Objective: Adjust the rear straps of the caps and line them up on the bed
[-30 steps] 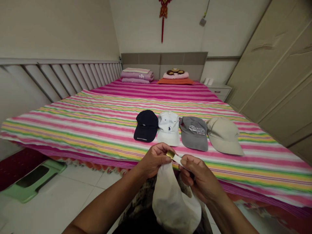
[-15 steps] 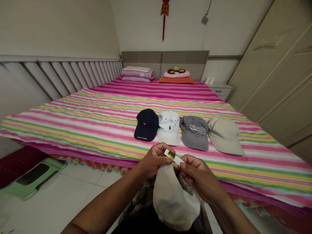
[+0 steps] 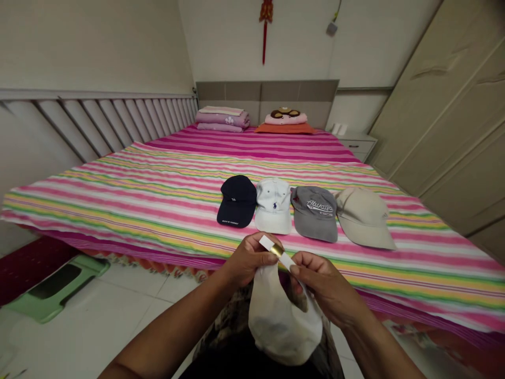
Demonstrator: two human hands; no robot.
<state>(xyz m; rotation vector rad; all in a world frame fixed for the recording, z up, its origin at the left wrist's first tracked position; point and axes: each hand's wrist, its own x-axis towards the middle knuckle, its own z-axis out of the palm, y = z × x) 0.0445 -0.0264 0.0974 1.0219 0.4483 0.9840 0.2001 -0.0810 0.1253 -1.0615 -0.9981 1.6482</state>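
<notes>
Holding pale cap (image 3: 282, 331) just in front of the near edge of the bed (image 3: 118, 195): pinching beside gold buckle (image 3: 276, 250) with left hand (image 3: 251, 260), gripping white strap (image 3: 287, 261) with right hand (image 3: 319, 278). Already threaded through, with free end visible; outstanding, as judged: setting length. Not yet released. Noted in a row on the bed: navy cap (image 3: 237, 200), white cap (image 3: 273, 215), grey cap (image 3: 314, 221), beige cap (image 3: 363, 217).

Near the front edge of the bed (image 3: 126, 195), the left hand (image 3: 249, 260) and right hand (image 3: 317, 281) mask parts of an off-white baseball cap (image 3: 286, 334) and its strap (image 3: 286, 260); the brim is out of sight. On the bed, a beige baseball cap (image 3: 361, 210) bears an illegibly small mark (image 3: 385, 215). Above the bed, the frame crops a red hanging ornament (image 3: 266, 11).
</notes>
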